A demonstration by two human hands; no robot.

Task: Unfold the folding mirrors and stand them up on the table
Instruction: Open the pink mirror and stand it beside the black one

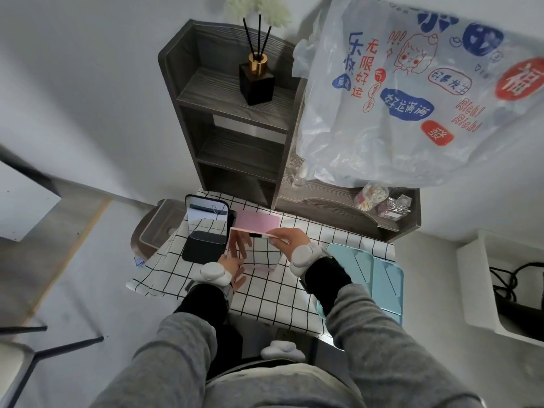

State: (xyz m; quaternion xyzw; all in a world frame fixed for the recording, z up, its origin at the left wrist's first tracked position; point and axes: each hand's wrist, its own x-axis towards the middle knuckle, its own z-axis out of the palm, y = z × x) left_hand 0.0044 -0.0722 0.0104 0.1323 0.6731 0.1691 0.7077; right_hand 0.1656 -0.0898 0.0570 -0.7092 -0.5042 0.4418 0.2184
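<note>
- A pink folding mirror (256,231) is being opened at the middle of the grid-patterned tablecloth (273,293), between a black mirror (206,228) already standing at the left and 2 teal folded mirrors (371,275) lying flat at the right
- The pink lid's top edge is pinched by the right hand (290,240), fingers closed on it
- The left hand (235,260) is held at the mirror's near left side with fingers spread and loose; whether the base is touched cannot be told
- The step in hand is judged to be the second mirror's unfolding, with 2 still untouched
- Next, the lid needs tilting back until the pink mirror stands unaided, then a release
</note>
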